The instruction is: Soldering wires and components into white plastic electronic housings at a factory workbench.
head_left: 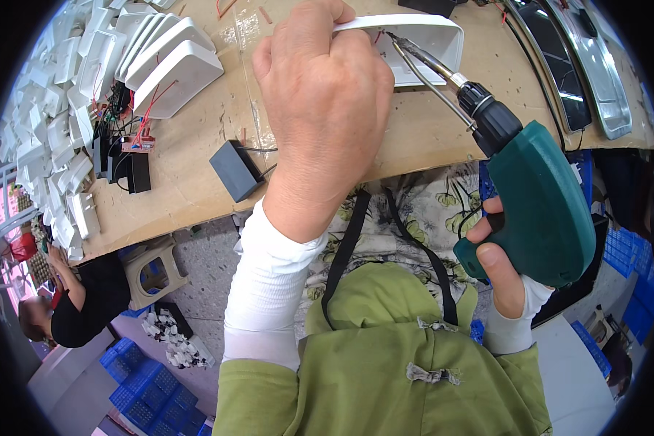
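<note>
Housing (437, 40), white, hollow, round-cornered, probably plastic

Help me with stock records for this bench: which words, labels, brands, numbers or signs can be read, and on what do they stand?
No text can be read in this view.
Green tool in the right hand: none legible.
White housing at the left hand: none legible.
Black box on the table: none legible.
Any marks near the picture's outer edge are too small or blurred to read.
</note>
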{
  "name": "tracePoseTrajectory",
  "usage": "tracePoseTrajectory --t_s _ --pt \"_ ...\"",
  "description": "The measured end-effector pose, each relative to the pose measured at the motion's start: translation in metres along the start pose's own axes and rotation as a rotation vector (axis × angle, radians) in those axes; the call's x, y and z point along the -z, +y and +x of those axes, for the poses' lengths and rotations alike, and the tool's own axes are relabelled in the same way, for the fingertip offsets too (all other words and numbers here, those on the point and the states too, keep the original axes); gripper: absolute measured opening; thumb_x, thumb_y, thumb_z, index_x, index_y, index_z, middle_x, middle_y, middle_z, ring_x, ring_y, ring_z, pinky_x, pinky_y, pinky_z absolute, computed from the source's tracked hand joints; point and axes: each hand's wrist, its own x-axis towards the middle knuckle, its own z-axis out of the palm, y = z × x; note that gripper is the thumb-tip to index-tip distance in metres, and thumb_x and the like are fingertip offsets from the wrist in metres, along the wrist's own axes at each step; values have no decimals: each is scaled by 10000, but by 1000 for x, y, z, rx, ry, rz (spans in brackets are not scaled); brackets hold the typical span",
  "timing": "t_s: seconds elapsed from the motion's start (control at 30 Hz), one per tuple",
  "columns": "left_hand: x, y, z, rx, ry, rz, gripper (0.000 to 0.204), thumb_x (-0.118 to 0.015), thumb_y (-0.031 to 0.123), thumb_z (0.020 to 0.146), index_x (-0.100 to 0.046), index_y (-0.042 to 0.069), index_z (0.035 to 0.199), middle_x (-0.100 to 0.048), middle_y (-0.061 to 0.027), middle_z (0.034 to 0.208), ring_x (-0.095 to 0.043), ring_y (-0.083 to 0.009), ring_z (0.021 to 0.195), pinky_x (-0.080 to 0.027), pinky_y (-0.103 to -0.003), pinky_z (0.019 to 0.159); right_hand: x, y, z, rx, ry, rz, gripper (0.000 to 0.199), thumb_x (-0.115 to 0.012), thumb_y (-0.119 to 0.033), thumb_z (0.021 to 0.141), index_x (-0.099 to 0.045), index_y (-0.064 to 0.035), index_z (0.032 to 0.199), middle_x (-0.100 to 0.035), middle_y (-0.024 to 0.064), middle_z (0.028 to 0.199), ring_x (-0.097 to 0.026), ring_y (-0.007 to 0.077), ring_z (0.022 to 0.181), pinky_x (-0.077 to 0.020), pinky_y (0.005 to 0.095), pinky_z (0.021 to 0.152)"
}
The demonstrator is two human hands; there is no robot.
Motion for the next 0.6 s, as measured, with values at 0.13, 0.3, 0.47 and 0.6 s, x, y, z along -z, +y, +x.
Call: tracePoseTrajectory --t_s 0.13,0.3,0.47,0.6 --pt "4 6 2 94 -68 4 61 -568 -4 642 -559 -11 702 -524 -129 871 -490 -288 768 -372 -363 676 2 0 0 11 -9 -20 495 -618 -90 684 -453 26 1136 -537 116 962 -546 154 694 -449 278 644" --pt "5 6 4 92 -60 -22 91 -573 7 642 -579 -18 729 -525 -130 869 -492 -292 768 -369 -365 683 2 2 0 56 -13 -11 492 -614 -89 686 -452 27 1136 -536 115 962 -546 155 692 -450 280 645" --pt "16 36 37 301 -440 257 89 -573 9 647 -578 -24 729 -528 -135 873 -501 -293 790 -366 -372 695 2 2 0 30 1 -20 481 -625 -111 687 -467 21 1122 -537 113 956 -550 154 694 -449 281 643" --pt "22 47 51 493 -818 552 68 -576 13 657 -572 -23 715 -527 -134 871 -503 -292 805 -360 -379 707 1 1 1 16 -5 -7 474 -629 -116 689 -473 21 1115 -539 113 952 -553 153 696 -449 281 640"
